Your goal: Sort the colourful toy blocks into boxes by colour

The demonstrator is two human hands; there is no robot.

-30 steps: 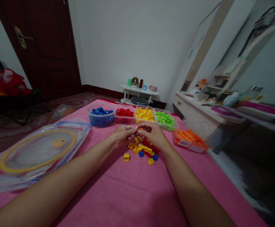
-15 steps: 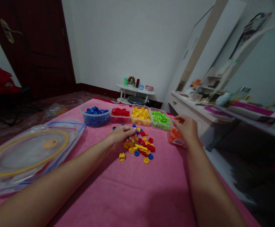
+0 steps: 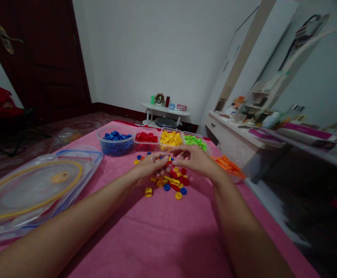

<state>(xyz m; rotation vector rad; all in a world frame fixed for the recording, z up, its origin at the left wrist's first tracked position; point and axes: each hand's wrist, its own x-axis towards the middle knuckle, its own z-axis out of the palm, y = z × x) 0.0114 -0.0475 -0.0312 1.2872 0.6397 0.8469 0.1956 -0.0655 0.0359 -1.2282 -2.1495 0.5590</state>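
Observation:
A loose heap of small red, yellow and blue bricks (image 3: 171,181) lies on the pink cloth (image 3: 162,235). My left hand (image 3: 151,165) rests over the heap's left side with its fingers curled together; what they hold is hidden. My right hand (image 3: 196,160) hovers over the heap's right side, fingers bent and apart, with nothing visible in them. The fingertips of both hands nearly meet above the heap. A single yellow brick (image 3: 148,191) sits apart at the front left.
Behind the heap stand tubs of blue (image 3: 115,141), red (image 3: 146,139), yellow (image 3: 171,139) and green bricks (image 3: 196,141); a tub of orange bricks (image 3: 229,166) is at the right. Clear plastic lids (image 3: 35,189) lie at the left. A white dresser (image 3: 238,135) borders the right side.
My right hand has come back from the orange tub to the heap. My left hand has stayed on the heap. The view has shifted slightly.

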